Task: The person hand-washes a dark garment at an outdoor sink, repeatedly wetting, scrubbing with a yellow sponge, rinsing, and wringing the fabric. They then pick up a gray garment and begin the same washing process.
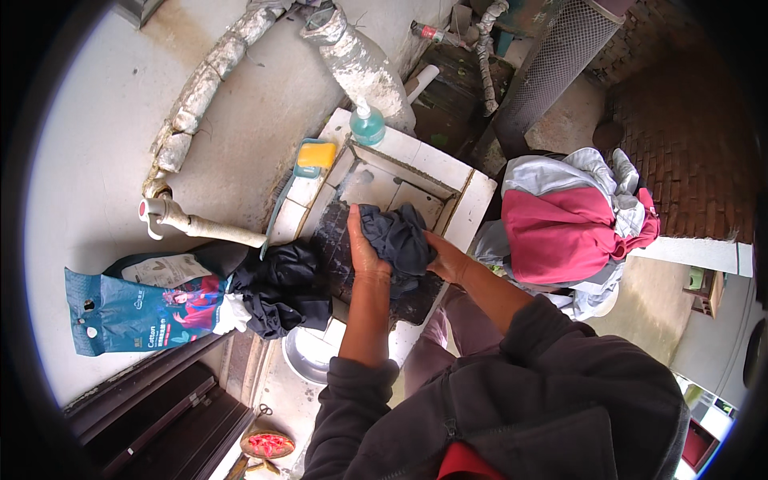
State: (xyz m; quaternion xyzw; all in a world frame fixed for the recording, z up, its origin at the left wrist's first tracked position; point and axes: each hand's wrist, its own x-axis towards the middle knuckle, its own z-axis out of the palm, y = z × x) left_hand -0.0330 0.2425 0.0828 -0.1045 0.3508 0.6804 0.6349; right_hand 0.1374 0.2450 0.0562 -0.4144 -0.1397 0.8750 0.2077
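Note:
Between my two hands is a bunched, dark grey cloth (399,237), held over a tiled wash basin (414,201). My left hand (364,246) presses it from the left, thumb pointing up. From the right, my right hand (445,259) grips its other side, its fingers partly hidden by the fabric. Under the cloth lies a dark, wet board or slab (336,243) in the near part of the basin. More of the grey fabric hangs below my hands. Black clothing (282,282) is heaped at the basin's left edge.
A pump bottle (367,126) and a yellow soap bar (317,155) on a dish stand on the rim. A tap (204,228) juts from the left wall above a blue-green bag (144,309). Clothes including a pink garment (558,237) are piled right. A metal basin (306,357) sits below.

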